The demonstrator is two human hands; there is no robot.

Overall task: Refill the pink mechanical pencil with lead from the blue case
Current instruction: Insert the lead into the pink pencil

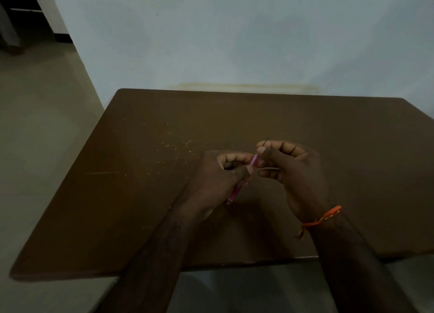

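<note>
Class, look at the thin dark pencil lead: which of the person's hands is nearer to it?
Right. The right hand pinches the lead, whose tip pokes up above its fingers. The left hand sits beside it, gripping the pink pencil, apart from the lead's visible tip.

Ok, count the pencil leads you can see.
1. A thin dark lead sticks up from the right hand's fingertips, above the pink pencil in the left hand. More may be hidden in the hands.

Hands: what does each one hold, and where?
Left hand grips the pink mechanical pencil mid-barrel; right hand pinches a thin dark lead near its lower part.
</note>
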